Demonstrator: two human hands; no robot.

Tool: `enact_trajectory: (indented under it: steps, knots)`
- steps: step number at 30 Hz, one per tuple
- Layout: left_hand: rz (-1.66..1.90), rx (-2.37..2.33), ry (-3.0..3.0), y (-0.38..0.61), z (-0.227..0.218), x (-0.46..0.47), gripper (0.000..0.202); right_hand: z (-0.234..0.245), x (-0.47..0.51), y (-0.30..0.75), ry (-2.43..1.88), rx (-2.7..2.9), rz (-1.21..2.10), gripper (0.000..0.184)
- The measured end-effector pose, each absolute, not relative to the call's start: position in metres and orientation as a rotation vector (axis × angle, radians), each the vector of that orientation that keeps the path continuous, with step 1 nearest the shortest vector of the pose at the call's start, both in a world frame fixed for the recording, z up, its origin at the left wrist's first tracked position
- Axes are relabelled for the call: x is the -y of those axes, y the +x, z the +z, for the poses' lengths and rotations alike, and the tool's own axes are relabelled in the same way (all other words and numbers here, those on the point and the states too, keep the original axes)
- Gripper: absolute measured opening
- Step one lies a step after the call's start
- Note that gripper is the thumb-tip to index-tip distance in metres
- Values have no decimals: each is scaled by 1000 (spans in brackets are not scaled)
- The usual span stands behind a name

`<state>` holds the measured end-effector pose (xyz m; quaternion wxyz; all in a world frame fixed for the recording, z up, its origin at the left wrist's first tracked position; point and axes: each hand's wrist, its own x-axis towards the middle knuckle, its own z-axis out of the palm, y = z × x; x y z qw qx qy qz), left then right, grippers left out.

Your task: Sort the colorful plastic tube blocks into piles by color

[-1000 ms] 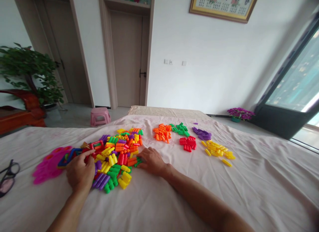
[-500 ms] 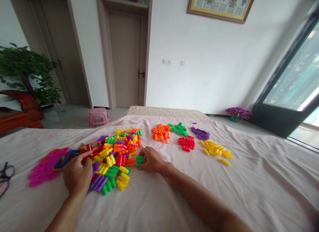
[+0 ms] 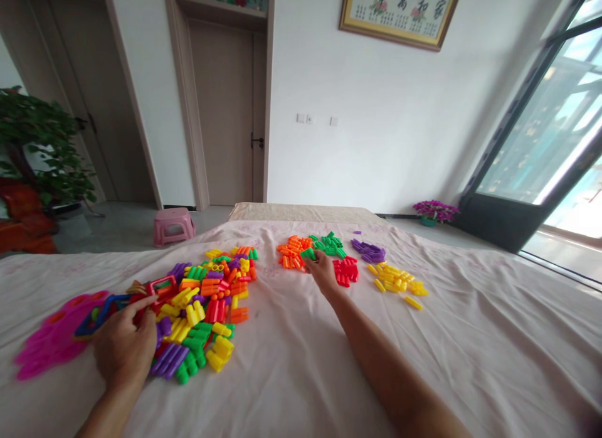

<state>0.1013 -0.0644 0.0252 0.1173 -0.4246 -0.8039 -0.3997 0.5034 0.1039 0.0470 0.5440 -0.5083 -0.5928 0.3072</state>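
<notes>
My right hand [image 3: 324, 273] pinches a green toy block [image 3: 308, 254] above the table, between the orange block group [image 3: 292, 251] and the red block group [image 3: 346, 272]. Just behind it lies a group of green blocks [image 3: 331, 243]. At the left edge of a large mixed pile of colourful plastic blocks [image 3: 202, 328] rests my left hand [image 3: 125, 341]. Its index finger is stretched out towards a red frame-like piece [image 3: 162, 288], with the thumb apart; the other fingers are partly hidden. A blue frame-like piece [image 3: 96, 322] and a pink flat plastic piece [image 3: 51, 341] lie beside this hand.
Purple blocks [image 3: 369, 251] and yellow blocks [image 3: 397, 279] lie in separate groups to the right. A pale patterned cloth [image 3: 291, 375] with folds covers the table. Beyond the table are a pink stool [image 3: 174, 226] and a pot of purple flowers [image 3: 435, 211].
My right hand has moved from the pile's right edge, away and to the right, carrying the green block. My left hand stays by the pile. The view has turned slightly right.
</notes>
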Motion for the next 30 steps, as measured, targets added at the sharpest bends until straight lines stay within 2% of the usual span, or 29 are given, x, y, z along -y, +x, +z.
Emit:
enact_trajectory:
  steps: [5,10,13,21,26,30]
  knots:
    - [-1179,2335,-1244,102,26,65,41,43,-131,551,-1225,1143,639,26]
    - [-1157,2334,-1245,100,24,64,40,38,-141,562,-1215,1005,634,48]
    - [-1153,2327,-1243,99,23,63,39,34,-137,553,-1228,1049,653,49]
    - [-1190,2326,-1272,105,29,67,42,33,-101,490,-1019,1625,659,22]
    - [-1228,2295,-1267,105,27,66,41,48,-51,440,-836,2137,577,20]
    - [-1230,2282,-1266,104,25,64,41,51,-22,412,-739,2441,389,22]
